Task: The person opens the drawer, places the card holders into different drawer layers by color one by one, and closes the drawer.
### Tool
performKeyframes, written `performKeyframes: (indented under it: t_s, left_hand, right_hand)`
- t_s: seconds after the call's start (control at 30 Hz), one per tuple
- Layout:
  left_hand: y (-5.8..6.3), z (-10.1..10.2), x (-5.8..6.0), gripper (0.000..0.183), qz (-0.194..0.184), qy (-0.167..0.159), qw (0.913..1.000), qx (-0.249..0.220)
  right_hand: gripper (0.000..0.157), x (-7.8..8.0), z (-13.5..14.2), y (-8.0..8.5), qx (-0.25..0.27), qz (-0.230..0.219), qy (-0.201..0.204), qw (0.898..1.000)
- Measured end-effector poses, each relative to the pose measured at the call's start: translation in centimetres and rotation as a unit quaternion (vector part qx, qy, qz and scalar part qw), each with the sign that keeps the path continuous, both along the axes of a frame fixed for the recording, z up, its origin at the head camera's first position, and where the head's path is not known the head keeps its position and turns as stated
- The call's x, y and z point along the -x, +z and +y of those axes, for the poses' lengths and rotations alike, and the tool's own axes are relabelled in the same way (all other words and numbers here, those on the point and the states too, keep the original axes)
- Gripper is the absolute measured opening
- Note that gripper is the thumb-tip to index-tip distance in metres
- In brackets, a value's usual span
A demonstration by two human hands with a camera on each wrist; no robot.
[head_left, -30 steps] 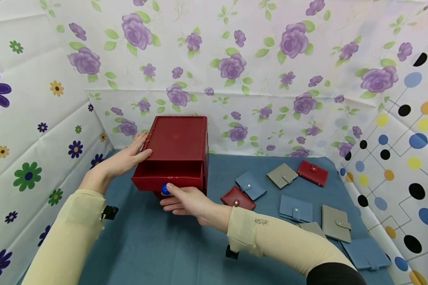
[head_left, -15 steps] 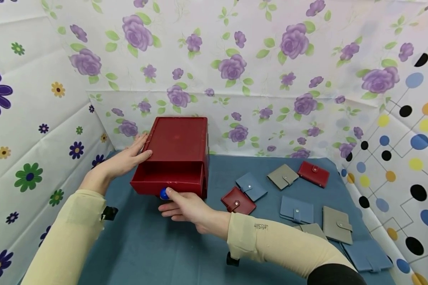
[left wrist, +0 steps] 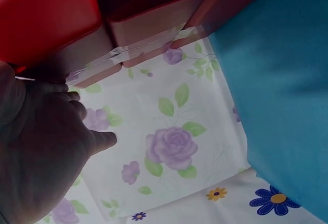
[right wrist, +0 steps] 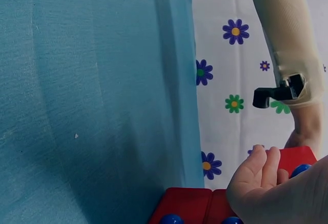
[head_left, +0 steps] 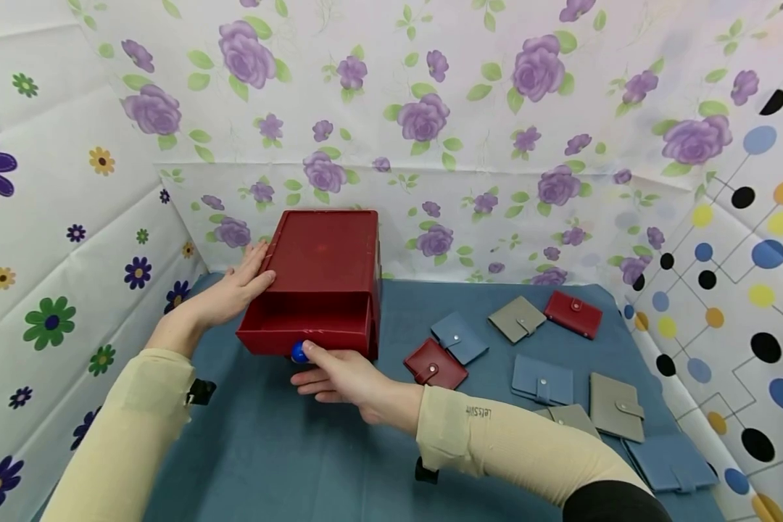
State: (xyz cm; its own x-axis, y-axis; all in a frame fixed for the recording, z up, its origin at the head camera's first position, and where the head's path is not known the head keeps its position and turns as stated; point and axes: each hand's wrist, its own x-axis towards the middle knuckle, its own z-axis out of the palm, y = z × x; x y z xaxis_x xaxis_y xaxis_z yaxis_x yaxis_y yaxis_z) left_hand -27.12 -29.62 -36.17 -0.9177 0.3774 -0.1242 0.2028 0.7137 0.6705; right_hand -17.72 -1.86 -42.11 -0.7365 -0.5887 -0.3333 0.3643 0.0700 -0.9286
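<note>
A red drawer cabinet (head_left: 326,250) stands at the back left of the blue-covered table. Its top drawer (head_left: 303,341) is pulled partway out, and the visible inside holds nothing. My left hand (head_left: 231,290) rests with extended fingers against the cabinet's left side and top edge; the left wrist view shows the left hand (left wrist: 46,137) beside the red wall. At the drawer front, my right hand (head_left: 346,373) pinches the blue knob (head_left: 299,352), thumb at its side and the other fingers below. Lower blue knobs (right wrist: 171,219) show in the right wrist view.
Several snap wallets lie on the right of the table, among them a dark red wallet (head_left: 435,364), a blue wallet (head_left: 543,380), a grey wallet (head_left: 616,407) and a red wallet (head_left: 573,314). Patterned cloth walls (head_left: 424,116) enclose the table at the back and sides.
The top drawer has come slightly further out toward me, with my right hand moving along at its knob. My left hand has stayed on the cabinet.
</note>
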Motion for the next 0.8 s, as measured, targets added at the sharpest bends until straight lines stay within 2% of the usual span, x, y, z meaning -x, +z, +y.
performKeyframes:
  t_s: [0.23, 0.53, 0.8]
  left_hand:
    - [-0.09, 0.1, 0.01, 0.077, 0.014, 0.001, 0.9998, 0.01]
    - [0.34, 0.41, 0.38, 0.079, 0.019, -0.002, 0.9996, 0.021]
    - [0.09, 0.48, 0.79, 0.078, 0.015, 0.003, 0.9996, 0.022]
  right_hand:
    - [0.068, 0.31, 0.0, -0.05, -0.003, 0.01, -0.003, 1.0]
    - [0.067, 0.74, 0.16, 0.09, -0.008, 0.016, -0.013, 1.0]
    - [0.065, 0.99, 0.23, 0.29, -0.009, 0.015, -0.01, 1.0]
